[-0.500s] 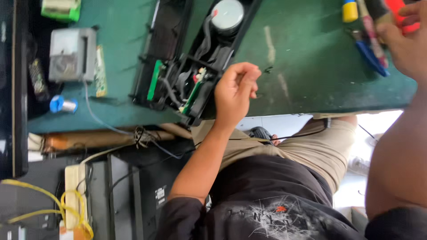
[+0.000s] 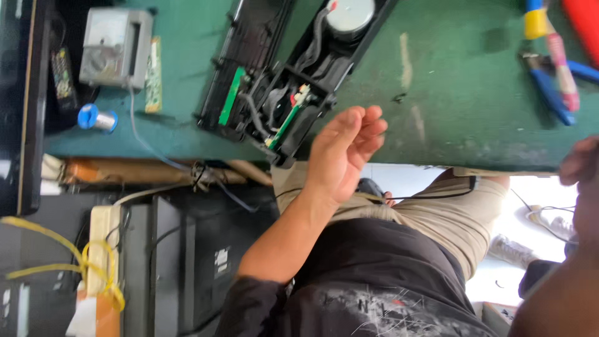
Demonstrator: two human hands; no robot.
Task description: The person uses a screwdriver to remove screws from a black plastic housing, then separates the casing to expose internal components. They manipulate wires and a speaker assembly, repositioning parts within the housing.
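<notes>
opened black plastic device casing (image 2: 293,75) with green circuit board exposed, still apart | left hand (image 2: 343,153) just beside it; fingers loosely spread, empty | right hand (image 2: 580,168) well right of it; fingers cannot tell

Opened black plastic casing (image 2: 293,75) (green circuit boards and grey wiring exposed) slanting across the green bench top.

We see the opened casing (image 2: 293,75) on the bench (image 2: 449,118) at upper centre, our left hand (image 2: 343,153) just below it. The meter (image 2: 115,47) sits upper left, the solder spool (image 2: 97,118) below it, the pliers (image 2: 552,81) upper right.
</notes>
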